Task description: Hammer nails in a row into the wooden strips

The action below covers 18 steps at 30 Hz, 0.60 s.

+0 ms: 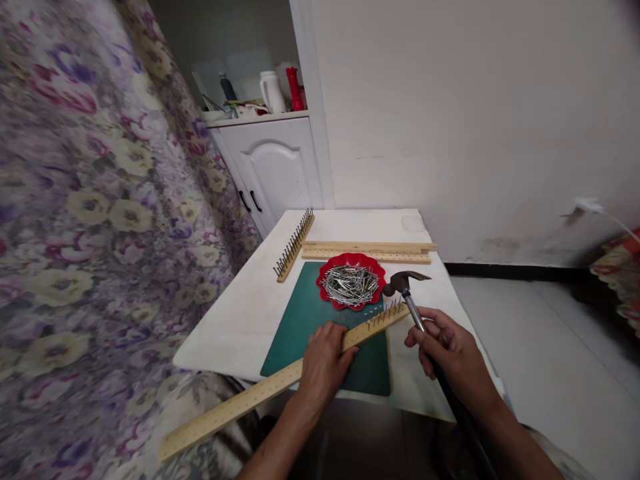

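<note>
My left hand (325,360) is closed around a long wooden strip (225,412) that lies slantwise across the green mat (293,320) and juts past the table's near edge. Rows of small holes run along the strip, and several nails (385,315) stand in its far right end. My right hand (447,343) grips a claw hammer (414,308) by its shaft, the head raised just above the nailed end. Beyond the strip, a red scalloped bowl (324,293) full of loose nails (353,285) rests on the mat.
Another strip with upright nails (295,247) lies at the table's far left. Two wooden strips (367,252) lie behind the bowl. A floral curtain (100,220) hangs at left, beside a white cabinet (277,167). A plain wall (400,133) rises behind the table (225,323).
</note>
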{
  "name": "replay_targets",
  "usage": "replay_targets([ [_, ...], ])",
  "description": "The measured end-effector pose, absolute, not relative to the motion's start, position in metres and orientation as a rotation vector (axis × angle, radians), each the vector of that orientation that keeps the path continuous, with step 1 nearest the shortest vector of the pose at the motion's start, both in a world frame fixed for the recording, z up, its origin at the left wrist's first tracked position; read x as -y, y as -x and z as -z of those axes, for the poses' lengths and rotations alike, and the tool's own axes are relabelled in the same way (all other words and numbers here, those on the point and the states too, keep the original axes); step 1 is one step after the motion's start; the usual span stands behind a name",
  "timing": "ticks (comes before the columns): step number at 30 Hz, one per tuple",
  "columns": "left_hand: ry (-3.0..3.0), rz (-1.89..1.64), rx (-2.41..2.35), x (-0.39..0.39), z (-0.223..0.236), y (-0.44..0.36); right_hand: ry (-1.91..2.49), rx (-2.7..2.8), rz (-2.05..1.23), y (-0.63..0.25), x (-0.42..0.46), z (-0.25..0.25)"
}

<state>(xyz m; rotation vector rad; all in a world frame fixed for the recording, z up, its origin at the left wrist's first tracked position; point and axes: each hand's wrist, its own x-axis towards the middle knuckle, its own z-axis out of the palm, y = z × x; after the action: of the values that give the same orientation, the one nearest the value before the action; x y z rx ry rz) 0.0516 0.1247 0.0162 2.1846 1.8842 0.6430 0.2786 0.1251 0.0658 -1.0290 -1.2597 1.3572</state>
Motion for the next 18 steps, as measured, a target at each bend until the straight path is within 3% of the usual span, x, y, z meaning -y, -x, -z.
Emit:
replay_targets([
  [7,-2.286,-0.816,-1.757,-0.158,-0.043,-0.038,1.048,1.246,-1.35,-0.277,-0.126,-0.067],
  [15,-2.562,-0.444,-1.367,-0.241,-0.052,-0.041,1.025,1.238,-1.372,-0.276,-0.127,-0.064],
  [18,-2.533,-0.527,-1.326,-0.254,-0.051,-0.04,1.026,1.227,-1.378,-0.276,-0.128,-0.064],
])
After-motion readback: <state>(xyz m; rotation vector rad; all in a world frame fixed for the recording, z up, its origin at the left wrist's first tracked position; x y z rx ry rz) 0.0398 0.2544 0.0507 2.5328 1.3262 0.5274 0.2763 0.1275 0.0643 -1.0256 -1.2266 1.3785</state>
